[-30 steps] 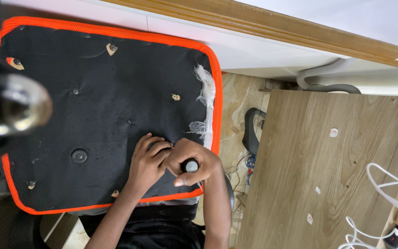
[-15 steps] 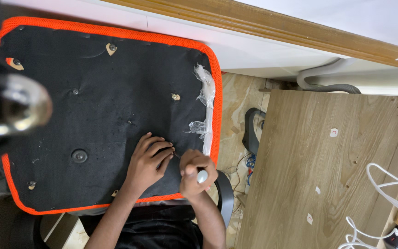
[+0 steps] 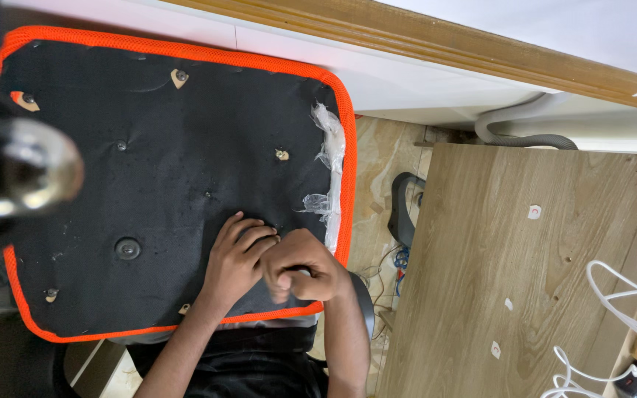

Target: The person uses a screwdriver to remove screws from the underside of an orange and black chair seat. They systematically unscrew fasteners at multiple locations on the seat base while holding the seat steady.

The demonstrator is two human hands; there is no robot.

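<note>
Black seat underside (image 3: 149, 184) with orange mesh edging faces up, lower right part under both hands. Left hand (image 3: 235, 259) flat on the fabric, fingers spread, gripping nothing. Right hand (image 3: 300, 271) clenched around a tool handle (image 3: 298, 274), mostly hidden, tip against the fabric beside the left fingertips. Torn clear plastic wrap (image 3: 327, 166) hangs along the seat's right edge. Wood-grain board (image 3: 525, 265) to the right carries small round white stickers (image 3: 534, 212). White cable (image 3: 621, 309) at far right.
</note>
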